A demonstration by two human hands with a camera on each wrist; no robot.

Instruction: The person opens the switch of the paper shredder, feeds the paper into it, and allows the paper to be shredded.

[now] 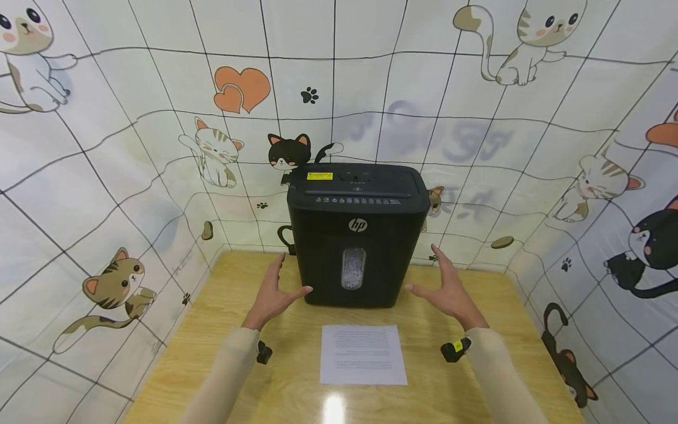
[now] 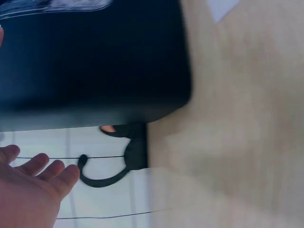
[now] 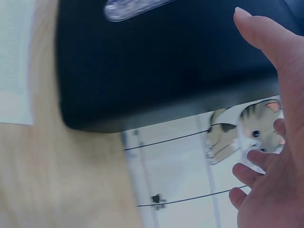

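A black paper shredder (image 1: 325, 253) with an HP logo stands upright at the back of the wooden table, shreds showing through its small front window (image 1: 353, 268). My left hand (image 1: 274, 296) is held beside its lower left side, thumb and fingers spread apart. On the other side my right hand (image 1: 445, 294) mirrors it, also spread. In the left wrist view the fingers (image 2: 64, 180) appear apart from the shredder (image 2: 95, 66); the right wrist view likewise shows a gap below the shredder's side (image 3: 166, 61). A printed sheet of paper (image 1: 362, 355) lies flat before the shredder, between the forearms.
Curtain-like walls (image 1: 365, 88) with a grid and cartoon cats enclose the table (image 1: 212, 353) at the back and both sides. The shredder's back is near the rear wall. A small black device sits on each wrist, and light glares near the table's front.
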